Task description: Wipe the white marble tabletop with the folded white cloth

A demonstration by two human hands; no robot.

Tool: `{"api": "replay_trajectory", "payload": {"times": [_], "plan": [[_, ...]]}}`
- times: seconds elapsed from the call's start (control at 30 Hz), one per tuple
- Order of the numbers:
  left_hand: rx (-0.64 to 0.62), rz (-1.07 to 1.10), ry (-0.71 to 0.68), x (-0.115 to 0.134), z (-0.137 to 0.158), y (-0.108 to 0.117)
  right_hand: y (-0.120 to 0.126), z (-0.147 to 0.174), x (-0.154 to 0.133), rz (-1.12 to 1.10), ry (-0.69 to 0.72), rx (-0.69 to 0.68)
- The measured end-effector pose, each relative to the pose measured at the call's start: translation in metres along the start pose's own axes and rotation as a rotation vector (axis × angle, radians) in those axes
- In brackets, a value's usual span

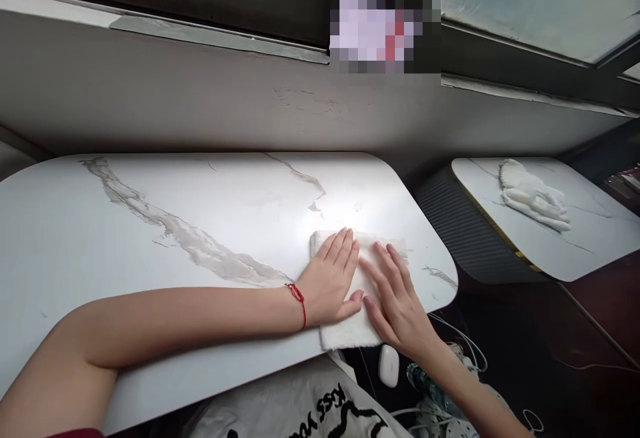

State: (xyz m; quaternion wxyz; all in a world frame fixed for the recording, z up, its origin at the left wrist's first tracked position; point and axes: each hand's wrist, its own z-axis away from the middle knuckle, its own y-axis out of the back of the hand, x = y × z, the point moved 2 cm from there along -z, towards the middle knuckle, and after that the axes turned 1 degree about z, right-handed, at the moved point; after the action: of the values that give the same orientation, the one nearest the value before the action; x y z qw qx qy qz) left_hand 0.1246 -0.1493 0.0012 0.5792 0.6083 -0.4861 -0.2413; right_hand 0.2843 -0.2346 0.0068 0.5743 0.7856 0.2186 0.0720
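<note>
A folded white cloth point(350, 335) lies flat near the right end of a white marble-patterned table point(240, 225). My left hand point(333, 275) rests flat on the cloth's left half, fingers stretched out, with a red string bracelet at the wrist. On the cloth's right half lies my right hand point(395, 291), its fingers spread and slightly bent. Both palms face down and neither hand grips the cloth. Part of the cloth is hidden beneath the hands.
To the right, a smaller marble-topped cabinet point(550, 251) bears a crumpled white cloth point(533, 198). Below the table's right end are a white rounded case point(389, 366), a plastic bottle point(433, 388) and white cables point(465, 335). A wall point(200, 98) stands behind the table.
</note>
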Motion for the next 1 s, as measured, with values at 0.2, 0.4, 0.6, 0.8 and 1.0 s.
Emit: {"api": "replay_trajectory", "payload": {"times": [0.2, 0.4, 0.6, 0.8, 1.0], "plan": [[-0.044, -0.03, -0.06, -0.006, -0.013, 0.0, -0.003, 0.004, 0.005, 0.037, -0.254, 0.002], [0.003, 0.001, -0.054, -0.037, -0.052, -0.001, -0.015, -0.02, 0.05, 0.071, -0.285, -0.029], [0.037, 0.001, 0.073, -0.083, -0.114, -0.005, -0.031, -0.071, 0.131, 0.041, -0.27, -0.132], [0.067, -0.005, 0.175, -0.127, -0.152, 0.002, -0.042, -0.128, 0.179, 0.035, -0.25, -0.129], [0.14, 0.011, 0.181, -0.159, -0.167, 0.013, -0.056, -0.164, 0.194, 0.044, -0.239, -0.075]]}}
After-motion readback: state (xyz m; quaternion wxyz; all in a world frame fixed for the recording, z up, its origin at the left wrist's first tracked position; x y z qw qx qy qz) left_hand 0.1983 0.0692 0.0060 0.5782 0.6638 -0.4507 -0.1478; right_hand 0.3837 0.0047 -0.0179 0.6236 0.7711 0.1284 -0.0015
